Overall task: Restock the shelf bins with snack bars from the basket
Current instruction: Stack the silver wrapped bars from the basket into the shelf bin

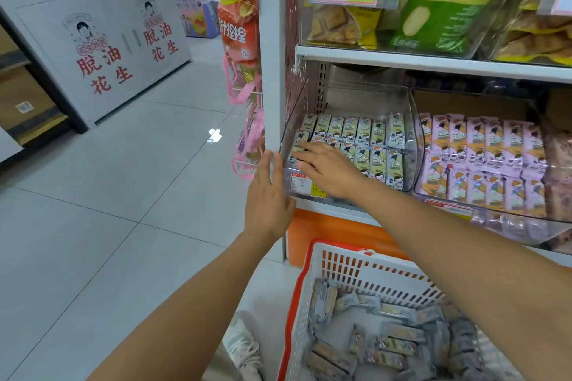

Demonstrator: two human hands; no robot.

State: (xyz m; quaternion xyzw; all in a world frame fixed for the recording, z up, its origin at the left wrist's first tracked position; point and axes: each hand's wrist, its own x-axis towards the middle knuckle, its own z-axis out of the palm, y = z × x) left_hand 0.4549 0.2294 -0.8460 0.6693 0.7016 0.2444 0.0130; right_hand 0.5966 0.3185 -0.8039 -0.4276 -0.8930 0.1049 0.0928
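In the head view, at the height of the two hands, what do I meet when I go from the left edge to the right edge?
Grey sign with red letters → left hand → right hand → pink snack bars. The bin of green bars overlaps the right hand, so it is left out.

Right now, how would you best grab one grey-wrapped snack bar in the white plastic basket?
I'd pinch the grey-wrapped snack bar across its narrow middle, coming from above: it lies flat, and the white plastic basket walls block the sides.
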